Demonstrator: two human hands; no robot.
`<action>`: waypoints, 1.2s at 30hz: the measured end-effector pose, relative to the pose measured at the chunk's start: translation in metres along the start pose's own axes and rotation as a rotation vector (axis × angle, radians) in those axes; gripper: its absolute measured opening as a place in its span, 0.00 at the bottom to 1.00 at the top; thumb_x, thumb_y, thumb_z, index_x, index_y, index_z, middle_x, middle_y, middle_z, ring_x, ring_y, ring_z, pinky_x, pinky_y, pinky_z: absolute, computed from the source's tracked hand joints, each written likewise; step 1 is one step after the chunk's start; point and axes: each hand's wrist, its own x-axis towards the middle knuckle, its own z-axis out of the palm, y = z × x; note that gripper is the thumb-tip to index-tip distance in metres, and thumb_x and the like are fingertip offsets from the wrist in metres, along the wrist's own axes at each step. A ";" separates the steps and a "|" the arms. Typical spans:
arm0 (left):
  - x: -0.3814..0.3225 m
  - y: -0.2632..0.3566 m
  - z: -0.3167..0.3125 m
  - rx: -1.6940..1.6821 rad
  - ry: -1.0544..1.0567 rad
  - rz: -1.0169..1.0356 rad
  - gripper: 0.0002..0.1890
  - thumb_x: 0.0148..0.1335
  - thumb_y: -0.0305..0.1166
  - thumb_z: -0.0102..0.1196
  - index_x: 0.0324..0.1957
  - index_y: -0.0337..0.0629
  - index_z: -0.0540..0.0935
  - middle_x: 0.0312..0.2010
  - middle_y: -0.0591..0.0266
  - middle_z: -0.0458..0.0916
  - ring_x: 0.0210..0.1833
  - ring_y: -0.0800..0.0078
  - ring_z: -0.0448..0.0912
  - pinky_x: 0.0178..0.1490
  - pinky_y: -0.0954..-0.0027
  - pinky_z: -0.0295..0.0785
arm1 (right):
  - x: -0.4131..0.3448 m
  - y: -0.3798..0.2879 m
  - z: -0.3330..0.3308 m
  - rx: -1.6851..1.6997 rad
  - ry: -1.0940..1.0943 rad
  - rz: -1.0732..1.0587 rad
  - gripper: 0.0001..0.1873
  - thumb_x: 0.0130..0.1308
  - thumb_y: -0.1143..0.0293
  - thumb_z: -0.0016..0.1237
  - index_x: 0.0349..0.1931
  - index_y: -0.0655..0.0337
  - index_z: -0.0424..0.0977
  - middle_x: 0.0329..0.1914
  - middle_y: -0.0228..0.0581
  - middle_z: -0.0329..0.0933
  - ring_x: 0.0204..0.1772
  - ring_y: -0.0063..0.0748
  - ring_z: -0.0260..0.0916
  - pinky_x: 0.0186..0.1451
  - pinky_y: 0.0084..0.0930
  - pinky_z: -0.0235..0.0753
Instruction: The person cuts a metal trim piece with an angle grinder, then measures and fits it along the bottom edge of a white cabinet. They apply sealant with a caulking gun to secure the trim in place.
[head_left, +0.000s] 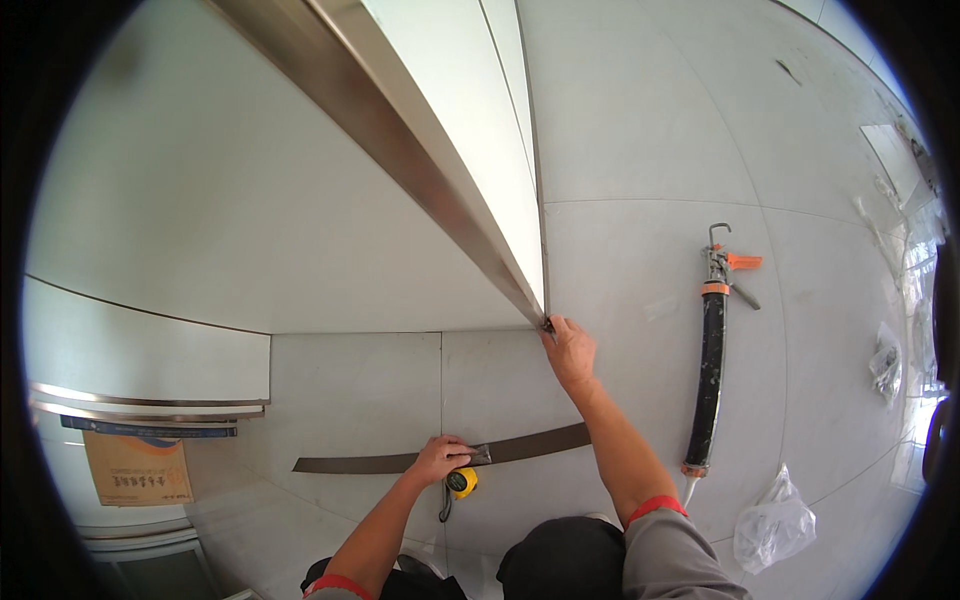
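My left hand (439, 459) rests over a long flat dark-brown strip (360, 465) on the floor. Its fingers reach onto a small shiny packet (480, 454), perhaps clear plastic, lying on the strip; whether they pinch it is unclear. Just below that hand is a yellow-and-black tape measure (461, 482) with a dark wrist loop. My right hand (574, 349) is at the foot of a white panel's corner, where a brushed-metal edge trim (420, 180) ends. Its thumb and fingers close around a small dark piece (550, 324) against that corner; my fingers partly hide it.
To the right lies a black sausage-type caulking gun (712, 375) with an orange trigger. Clear plastic bags (776, 525) and wrapping (886, 364) lie beyond it. At left, a cardboard box (139, 469) bearing writing stands by white panels (150, 337). Large grey tiles (630, 150) cover the floor.
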 end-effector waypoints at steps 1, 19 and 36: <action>-0.002 0.001 0.002 -0.020 0.002 0.013 0.14 0.64 0.41 0.65 0.50 0.56 0.91 0.53 0.58 0.83 0.55 0.57 0.80 0.63 0.60 0.75 | -0.003 0.001 0.000 0.003 -0.003 -0.001 0.14 0.61 0.67 0.63 0.43 0.55 0.73 0.37 0.39 0.80 0.43 0.49 0.79 0.43 0.45 0.78; -0.022 0.032 -0.001 -0.047 0.170 0.181 0.11 0.66 0.34 0.63 0.49 0.48 0.90 0.43 0.58 0.84 0.49 0.62 0.79 0.54 0.63 0.75 | -0.005 0.011 0.003 0.019 -0.053 -0.003 0.17 0.60 0.64 0.66 0.42 0.58 0.72 0.39 0.42 0.79 0.47 0.54 0.77 0.45 0.48 0.77; -0.035 0.149 -0.057 -0.578 0.049 -0.090 0.10 0.71 0.34 0.62 0.46 0.37 0.85 0.32 0.67 0.83 0.35 0.82 0.79 0.39 0.76 0.75 | -0.109 -0.079 -0.097 0.891 -0.770 0.217 0.14 0.71 0.70 0.59 0.53 0.66 0.78 0.38 0.35 0.83 0.42 0.25 0.78 0.47 0.27 0.81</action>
